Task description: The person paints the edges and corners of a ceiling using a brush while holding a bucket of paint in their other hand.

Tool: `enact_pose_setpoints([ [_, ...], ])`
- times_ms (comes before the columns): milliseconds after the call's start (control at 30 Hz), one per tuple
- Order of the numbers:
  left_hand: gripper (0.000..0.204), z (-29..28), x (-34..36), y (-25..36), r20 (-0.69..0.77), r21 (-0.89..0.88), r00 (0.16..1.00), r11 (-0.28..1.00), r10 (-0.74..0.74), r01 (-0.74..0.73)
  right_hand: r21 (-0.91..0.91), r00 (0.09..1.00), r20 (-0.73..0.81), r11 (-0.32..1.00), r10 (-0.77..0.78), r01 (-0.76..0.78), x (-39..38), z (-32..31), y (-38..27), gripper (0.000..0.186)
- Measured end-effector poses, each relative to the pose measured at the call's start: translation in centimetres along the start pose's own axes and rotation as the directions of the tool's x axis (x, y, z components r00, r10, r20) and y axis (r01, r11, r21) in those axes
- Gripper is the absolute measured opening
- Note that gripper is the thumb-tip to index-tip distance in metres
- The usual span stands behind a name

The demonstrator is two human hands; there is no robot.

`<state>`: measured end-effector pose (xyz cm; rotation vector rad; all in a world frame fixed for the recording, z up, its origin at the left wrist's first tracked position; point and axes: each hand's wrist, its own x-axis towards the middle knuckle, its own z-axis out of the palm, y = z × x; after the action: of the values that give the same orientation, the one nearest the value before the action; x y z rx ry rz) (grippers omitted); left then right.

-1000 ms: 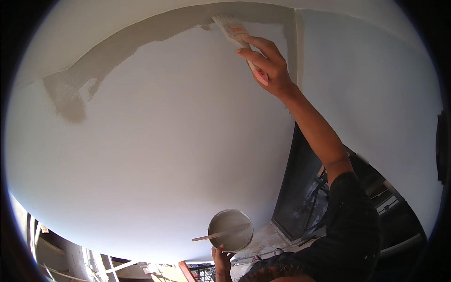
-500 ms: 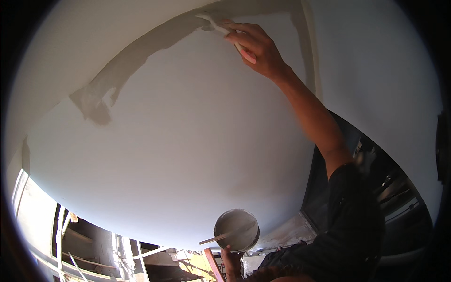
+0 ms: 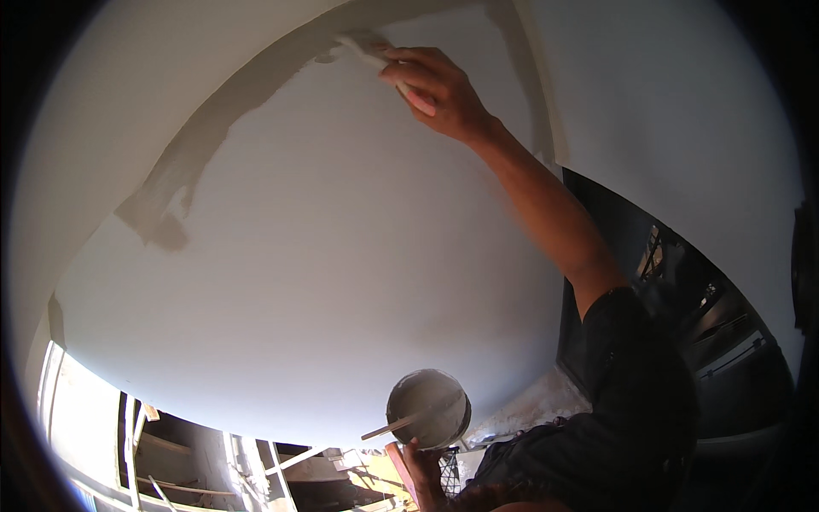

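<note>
Wide wall point(image 3: 316, 256) below brush point(image 3: 367, 53), edge point(image 3: 294, 36) above

At upper centre, the brush point(image 3: 365, 51) was in the right hand point(image 3: 445, 94); at lower centre, a stick point(image 3: 386, 427) lay partly inside the bucket point(image 3: 467, 420), above the left hand point(image 3: 423, 469).

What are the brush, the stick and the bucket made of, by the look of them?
Brush: pale handle with a pinkish end, perhaps painted wood; the bristles are too blurred to judge.
Stick: probably bare wood, from its matt brown look.
Bucket: possibly plastic, going by its dull, dark side; smears around the rim leave that open.
</note>
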<state>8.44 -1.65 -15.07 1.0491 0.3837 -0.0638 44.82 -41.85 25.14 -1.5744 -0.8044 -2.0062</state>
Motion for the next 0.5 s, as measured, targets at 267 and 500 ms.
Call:
enact_pose_setpoints([
  [267,0.075,-1.3,1.2,-0.6,-0.038,0.007,0.998,0.998,-0.058,0.058,-0.141,0.946,-0.273,0.965,0.176,-0.22,-1.7,-4.6,8.6,0.027],
  [500,0.079,-1.2,1.4,-0.3,-0.015,0.035,1.0,0.999,-0.012,0.013,-0.117,0.82,-0.393,0.862,0.416,-0.493,-2.7,-7.5,9.6,0.029],
])
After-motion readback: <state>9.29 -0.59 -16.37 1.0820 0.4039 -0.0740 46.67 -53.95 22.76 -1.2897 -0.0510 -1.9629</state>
